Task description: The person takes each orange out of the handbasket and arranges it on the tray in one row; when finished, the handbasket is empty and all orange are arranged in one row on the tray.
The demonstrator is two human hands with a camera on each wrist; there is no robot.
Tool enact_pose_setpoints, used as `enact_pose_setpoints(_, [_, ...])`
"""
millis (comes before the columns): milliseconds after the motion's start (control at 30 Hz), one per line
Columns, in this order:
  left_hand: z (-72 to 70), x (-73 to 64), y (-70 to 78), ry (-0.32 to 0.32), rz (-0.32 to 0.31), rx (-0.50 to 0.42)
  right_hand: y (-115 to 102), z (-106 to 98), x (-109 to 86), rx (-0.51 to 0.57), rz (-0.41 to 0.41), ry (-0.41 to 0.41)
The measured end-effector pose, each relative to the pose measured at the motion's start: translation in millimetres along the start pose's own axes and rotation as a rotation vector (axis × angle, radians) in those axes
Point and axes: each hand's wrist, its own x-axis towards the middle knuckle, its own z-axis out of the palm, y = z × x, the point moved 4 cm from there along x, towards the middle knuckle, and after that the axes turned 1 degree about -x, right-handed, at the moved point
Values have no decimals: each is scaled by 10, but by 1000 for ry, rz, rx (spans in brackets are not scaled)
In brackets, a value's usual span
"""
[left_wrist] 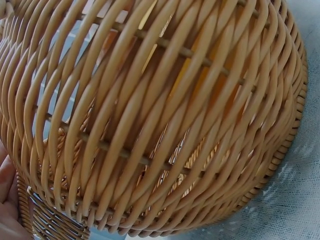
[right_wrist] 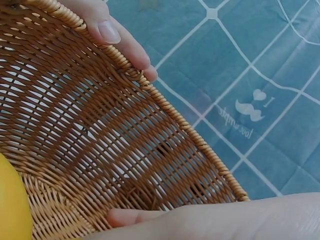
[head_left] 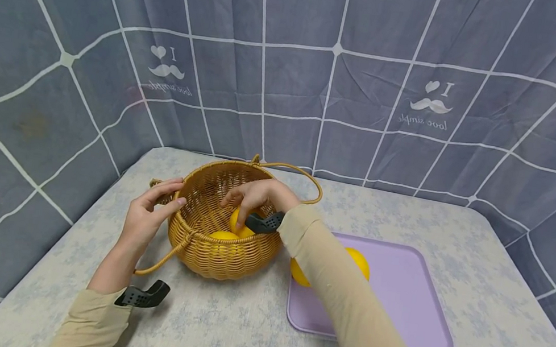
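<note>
A round woven wicker basket (head_left: 224, 262) stands on the table, tipped slightly toward me in the head view. My left hand (head_left: 144, 218) holds its left rim, thumb on the inner side and fingers along the outside. Inside lie two smooth yellow, orange-like fruits: one fruit (head_left: 224, 235) by the near wall, another fruit (head_left: 246, 230) under my right hand (head_left: 255, 194). That hand reaches in over the rim with loose fingers, the thumb in front of the fruit. The right wrist view shows a yellow fruit (right_wrist: 12, 202) at the left edge, apart from the visible finger.
Right of the basket lies a lilac tray (head_left: 398, 290). Two more yellow fruits (head_left: 359, 262) show on it, partly hidden by my right sleeve (head_left: 346, 301). One basket handle (head_left: 308, 177) leans out at the back, the other toward me. A grey-blue checked curtain (head_left: 293, 83) hangs behind.
</note>
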Motion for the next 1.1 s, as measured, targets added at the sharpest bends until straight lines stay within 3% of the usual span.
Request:
enact_pose_setpoints(233, [3,8,7,-5,7,-1,7,-7,10,-29,41,29])
enact_pose_setpoints(533, [8,14,10,-3,11,-3,5,21,3,28,26,19])
enact_pose_setpoints(667, [9,16,14,-1,14,-7,-14,15,1,5,-24,40])
enact_pose_setpoints(900, [9,11,19,-2,7,-13,-44,-1,-6,91,-111,79])
enact_pose_setpoints(1100, [7,8,15,-4,0,-13,-65,-21,-6,91,-184,115])
